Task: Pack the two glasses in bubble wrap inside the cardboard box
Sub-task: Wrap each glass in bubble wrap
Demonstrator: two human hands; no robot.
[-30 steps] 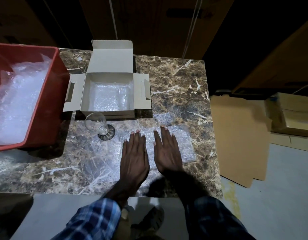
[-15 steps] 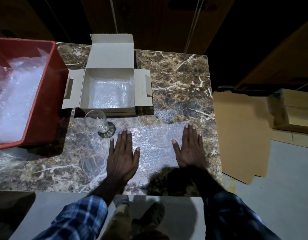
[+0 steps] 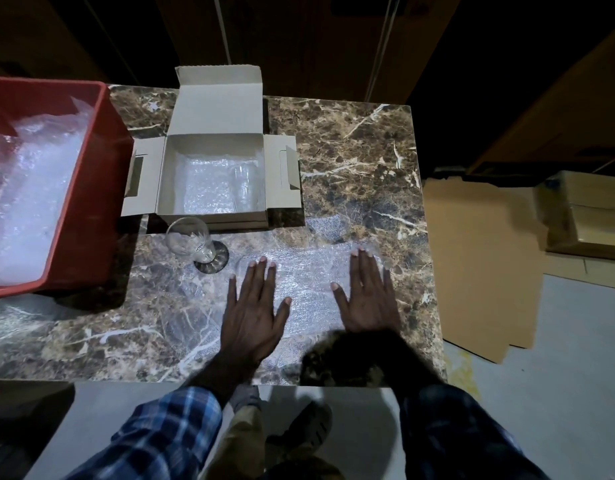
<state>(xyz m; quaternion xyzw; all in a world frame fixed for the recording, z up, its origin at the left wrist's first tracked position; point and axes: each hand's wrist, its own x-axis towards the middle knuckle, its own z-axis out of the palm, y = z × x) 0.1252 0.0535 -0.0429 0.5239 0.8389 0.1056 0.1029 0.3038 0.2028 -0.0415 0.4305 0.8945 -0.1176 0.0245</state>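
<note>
A clear bubble wrap sheet (image 3: 309, 282) lies flat on the marble table (image 3: 361, 161). My left hand (image 3: 252, 313) presses its left part with straight fingers, and my right hand (image 3: 366, 299) presses its right part the same way. A stemmed glass (image 3: 192, 242) stands just left of the sheet, in front of the open cardboard box (image 3: 212, 213). Inside the box lies bubble wrap (image 3: 202, 185) with a second glass (image 3: 245, 183) on its right side.
A red crate (image 3: 91, 174) holding more bubble wrap sits at the table's left end. Flat cardboard (image 3: 479, 265) and a closed carton (image 3: 586, 213) lie on the floor to the right. The table's near edge runs just below my wrists.
My hands slid apart over the sheet, from side by side at its middle to its left and right parts, flattening it. In the last half second they barely shifted.
</note>
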